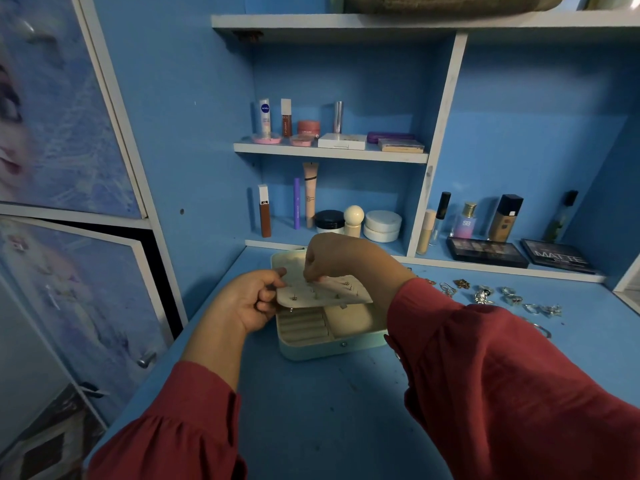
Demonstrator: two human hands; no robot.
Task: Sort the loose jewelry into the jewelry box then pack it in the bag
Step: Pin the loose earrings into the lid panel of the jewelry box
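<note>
On the blue desk point(311, 410), under blue shelving point(332, 155) stocked with cosmetics, sits a pale green jewelry box point(329, 344) with its lid open toward the back. Its cream interior shows ridged ring rolls on the left and a plain compartment on the right. Two makeup palettes point(485, 252) lie flat on the low ledge at the right, beside several upright bottles. Both arms wear dark red sleeves point(502, 375). Above the box, a cream earring panel point(325, 292) is held roughly level (a few stud posts poke through it). The left hand point(249, 303) grips the panel's left edge, fingers curled round it. The right hand point(339, 258) hovers over the panel's upper side, fingertips pinched together and touching it; what they pinch is too small to tell. Well to the right of the box, loose jewelry point(498, 294) lies scattered on the desk, silver and gold pieces.
</note>
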